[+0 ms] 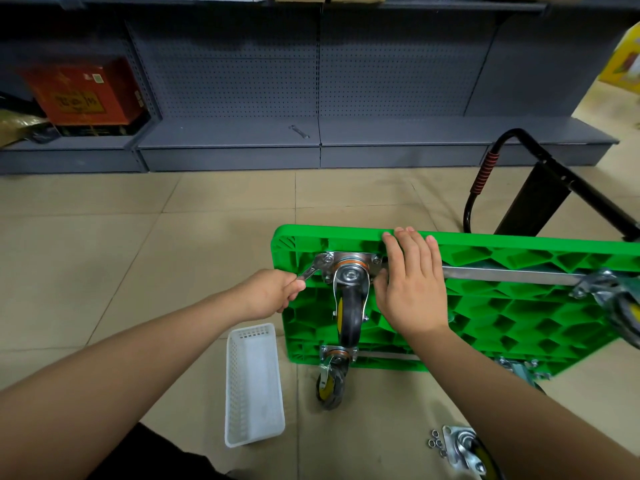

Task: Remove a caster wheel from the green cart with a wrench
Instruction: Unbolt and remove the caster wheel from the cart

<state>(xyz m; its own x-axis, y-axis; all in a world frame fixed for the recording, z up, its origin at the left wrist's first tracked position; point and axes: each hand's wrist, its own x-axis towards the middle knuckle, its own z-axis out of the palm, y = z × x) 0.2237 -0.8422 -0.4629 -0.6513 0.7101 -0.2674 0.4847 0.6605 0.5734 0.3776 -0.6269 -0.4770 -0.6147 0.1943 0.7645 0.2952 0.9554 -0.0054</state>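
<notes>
Beige tiled floor under upturned green cart, white basket, loose caster, nuts.

I see a bright green cart with a honeycomb rib pattern underneath. Its caster wheel is black with a yellow hub and a silver plate ringed in orange. The wrench is silver. Near left lies a white basket with perforated sides. Far right, the black handle carries a red-and-black striped grip. The far shelving is dark grey with dotted pegboard; a red box stands far left. The floor is beige tile.
</notes>
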